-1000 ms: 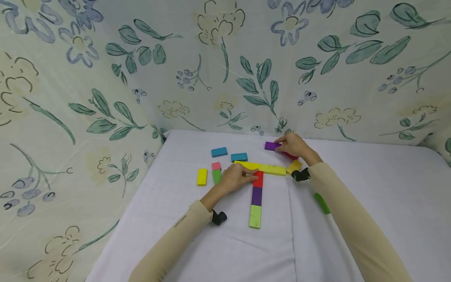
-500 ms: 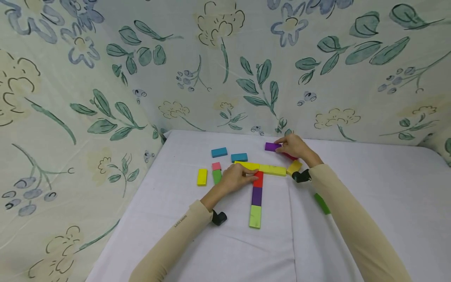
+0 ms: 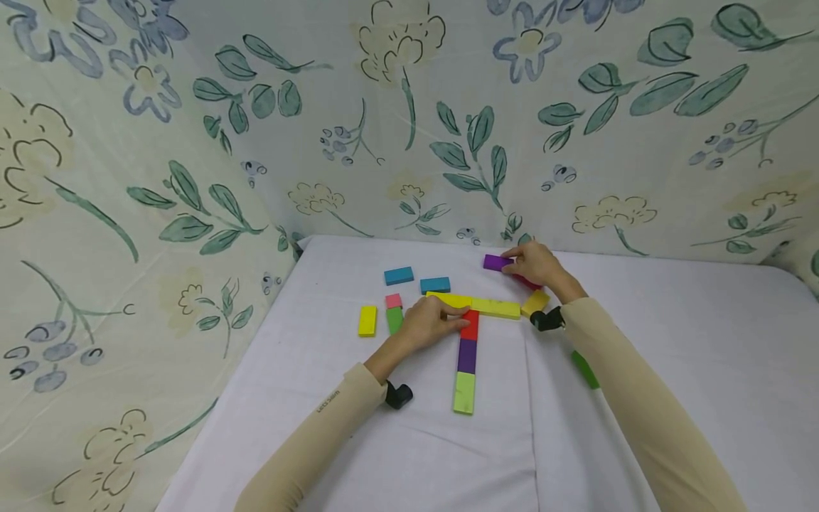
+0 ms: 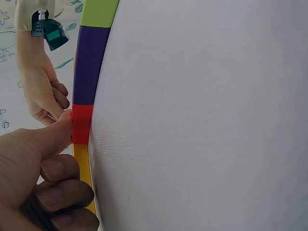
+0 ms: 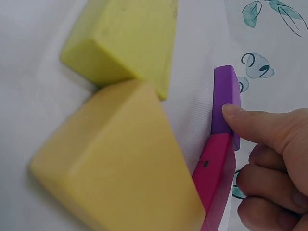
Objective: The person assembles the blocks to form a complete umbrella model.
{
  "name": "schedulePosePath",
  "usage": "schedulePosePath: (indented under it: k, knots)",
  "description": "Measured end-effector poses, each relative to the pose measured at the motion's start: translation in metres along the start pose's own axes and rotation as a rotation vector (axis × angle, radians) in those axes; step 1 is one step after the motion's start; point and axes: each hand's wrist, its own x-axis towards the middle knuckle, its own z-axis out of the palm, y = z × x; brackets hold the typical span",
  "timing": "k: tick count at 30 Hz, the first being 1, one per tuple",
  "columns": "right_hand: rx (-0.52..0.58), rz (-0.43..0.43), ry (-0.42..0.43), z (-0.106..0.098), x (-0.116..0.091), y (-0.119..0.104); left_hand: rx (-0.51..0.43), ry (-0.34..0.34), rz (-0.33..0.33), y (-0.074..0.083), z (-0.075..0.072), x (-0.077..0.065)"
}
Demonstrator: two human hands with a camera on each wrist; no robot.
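My left hand holds the red block near its upper end; in the left wrist view the thumb presses the red block's side while the other fingers curl beside the yellow one. Below the red block, a dark purple block and a light green block continue the column. Two yellow blocks form a bar across its top. Farther back, my right hand pinches a purple block, thumb on its side. A dark pink block lies against the purple block's end, partly hidden in the head view.
An orange-yellow block lies angled at the bar's right end. Two blue blocks lie at the back left. A pink block, a green block and a yellow block sit left. Another green block lies beside the right sleeve.
The purple block and the right hand have shifted very slightly, a touch back and to the right. The left hand stays in place.
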Motion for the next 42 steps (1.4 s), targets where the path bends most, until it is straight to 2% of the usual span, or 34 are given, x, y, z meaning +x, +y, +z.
schedulePosePath:
  k: [9, 16, 23, 28, 33, 37, 42]
  knots:
    - [-0.003, 0.032, 0.024, 0.001, -0.001, 0.0, -0.009, 0.0, 0.003, -0.001, 0.0, -0.001]
    - [-0.002, 0.032, 0.031, -0.001, -0.002, 0.001, 0.003, 0.01, 0.04, -0.003, 0.002, 0.001]
    - [-0.001, 0.028, 0.03, -0.001, -0.002, 0.002, 0.007, 0.011, 0.044, -0.004, 0.002, 0.002]
    - [0.034, 0.025, 0.073, -0.006, -0.007, 0.003, 0.006, 0.011, 0.039, -0.003, 0.002, 0.001]
    - [0.056, -0.019, 0.109, -0.018, -0.03, 0.005, 0.004, 0.011, 0.029, -0.002, 0.001, 0.0]
    - [0.057, -0.045, 0.121, -0.026, -0.06, 0.009, 0.002, 0.011, 0.023, -0.001, 0.001, -0.001]
    - [0.045, -0.078, 0.121, -0.027, -0.101, 0.027, -0.005, 0.014, 0.02, 0.0, 0.001, -0.001]
